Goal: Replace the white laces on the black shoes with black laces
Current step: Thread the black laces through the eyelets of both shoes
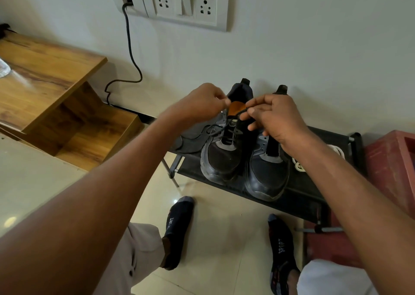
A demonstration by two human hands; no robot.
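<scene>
socked feet [178, 227] on tile; shoes [221, 160] on rack [298, 196].

Socket panel [184, 3] up on plain off-white wall [314, 48], pretty much room's anchor. Dark cable [130, 48] drops from panel's left end, snakes down to floor. Wooden stepped unit [45, 74] sits left and below panel. Glossy cream tile floor [27, 178] further below, catching light glare. Black rack [301, 196] under panel against wall, red crate [390, 160] off to lower right.
</scene>
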